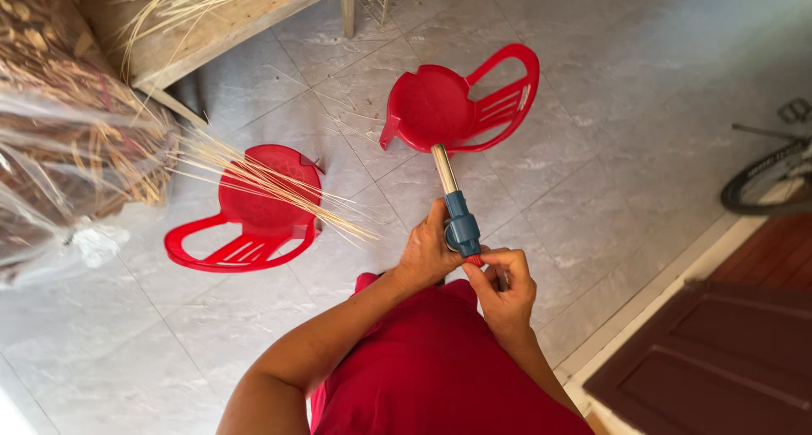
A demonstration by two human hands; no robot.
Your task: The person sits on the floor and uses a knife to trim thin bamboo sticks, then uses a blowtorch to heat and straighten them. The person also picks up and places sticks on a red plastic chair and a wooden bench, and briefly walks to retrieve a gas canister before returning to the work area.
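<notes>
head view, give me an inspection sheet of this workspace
surface: grey tiled floor, loose straws scattered on it
job's things: torch with blue body, metal tube pointing away
clutter: two red chairs; straw bundle over the left one; bagged dry material
hands: left hand grips the torch body; right hand pinches its red base knob
cables: nothing seen
surroundings: wooden bench, bicycle wheel, brown door
</notes>
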